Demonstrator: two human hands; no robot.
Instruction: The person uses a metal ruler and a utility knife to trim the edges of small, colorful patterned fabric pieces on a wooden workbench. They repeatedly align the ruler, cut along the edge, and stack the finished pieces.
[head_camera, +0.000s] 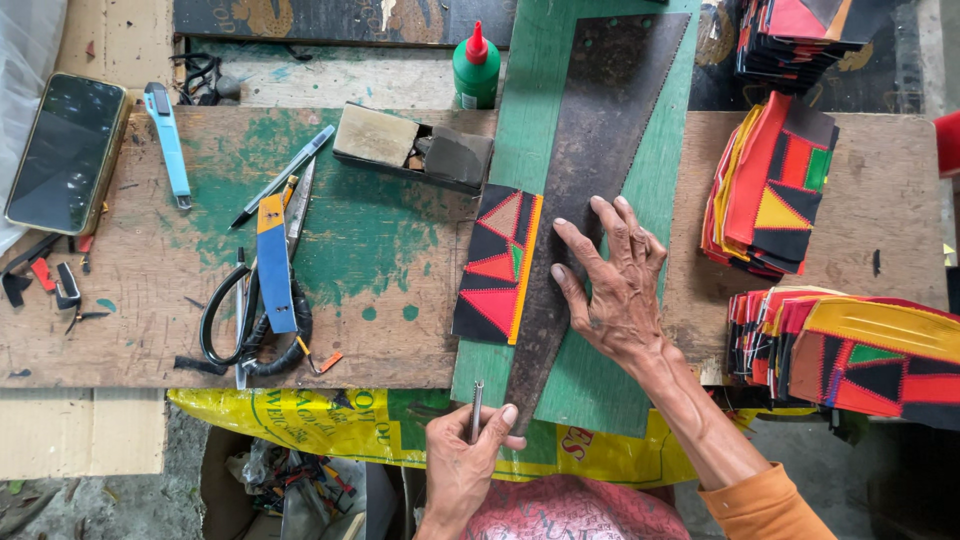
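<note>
The right hand (615, 285) is pressing flat, fingers spread, on the dark metal blade (590, 180) — its long side running up the green board (660, 180). The patchwork piece (497, 265) is lying just left of it. The left hand (465, 455) is pinching a thin metal tool (477, 410) — below, nearer the body.

Seen from above, the right hand (615, 285) lies flat and palm down, fingers spread and pointing up and to the left, the forearm running back toward the lower right in an orange sleeve (765, 505). The left hand (465, 455) is drawn in close to the body, curled in a loose fist with thumb and forefinger pinched together, knuckles up.
</note>
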